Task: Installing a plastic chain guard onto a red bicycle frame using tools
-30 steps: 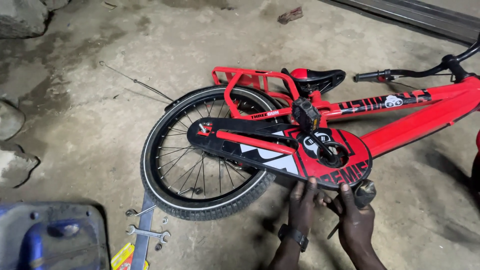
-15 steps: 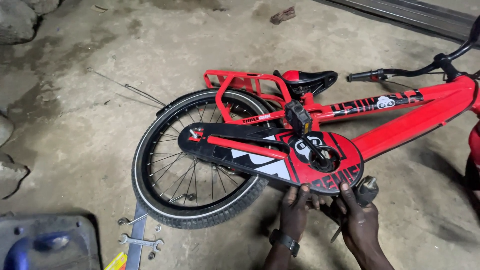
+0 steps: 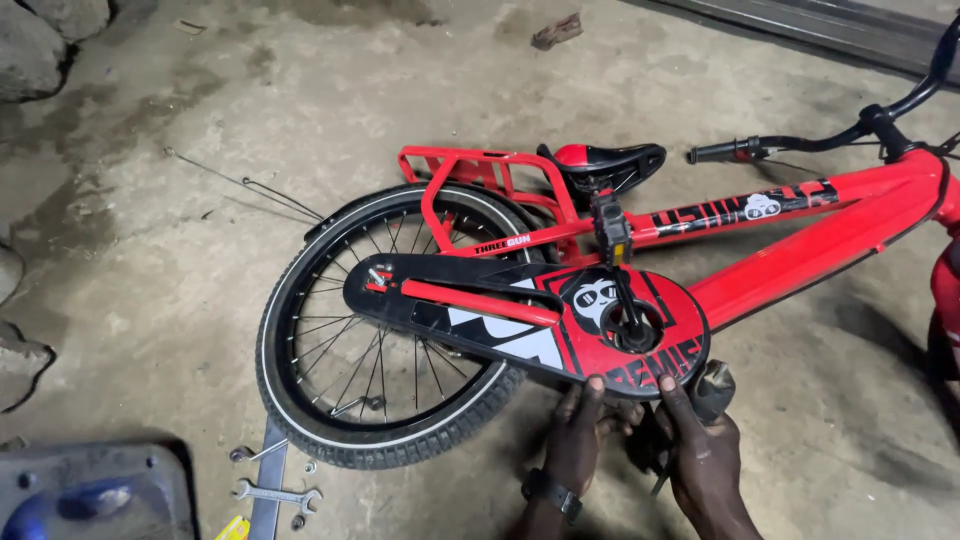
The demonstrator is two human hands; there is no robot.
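A small red bicycle (image 3: 800,250) lies on its side on a concrete floor. Its rear wheel (image 3: 390,330) points left and a black and red chain guard (image 3: 540,320) covers the crank, with one pedal (image 3: 610,225) standing up. My left hand (image 3: 580,435), with a dark watch on the wrist, reaches under the round lower edge of the chain guard. My right hand (image 3: 705,455) is beside it, fingers touching the guard's edge next to the lower pedal (image 3: 712,385). What the fingertips hold is hidden under the guard.
Spanners (image 3: 275,493) and small parts lie on the floor near a metal strip at the lower left, by a grey and blue container (image 3: 90,495). Rocks (image 3: 35,45) sit at the far left. A thin wire (image 3: 240,185) lies behind the wheel. The handlebar (image 3: 850,130) reaches to the upper right.
The view has shifted so the bicycle sits a little lower and further right in the frame. Both hands stay at the lower edge of the chain guard.
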